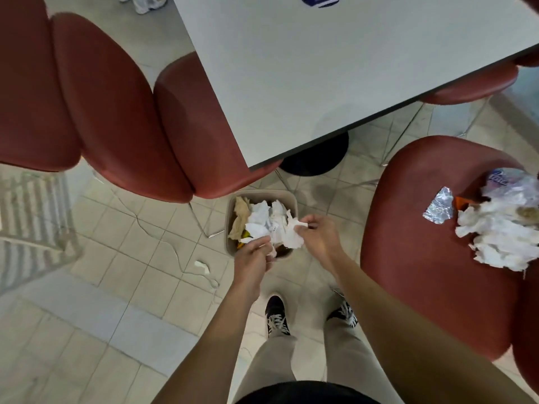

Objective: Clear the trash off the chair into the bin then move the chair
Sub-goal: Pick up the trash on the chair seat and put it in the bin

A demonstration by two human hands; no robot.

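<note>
Both hands above the bin [291, 199] on the floor: left hand [252, 258] and right hand [319, 236] fingers pinching crumpled white paper [291, 237]. Remaining trash [498, 228] lies on the red chair [423, 243], right.

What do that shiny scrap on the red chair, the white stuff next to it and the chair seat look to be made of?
The crinkled silver scrap looks like metal foil: sharp creases, mirror-like glints. The crumpled white pile beside it seems to be tissue or paper napkins: soft, matte, torn edges. The red chair seat looks like smooth leather or vinyl padding, with a faint sheen; which of the two cannot be told.
</note>
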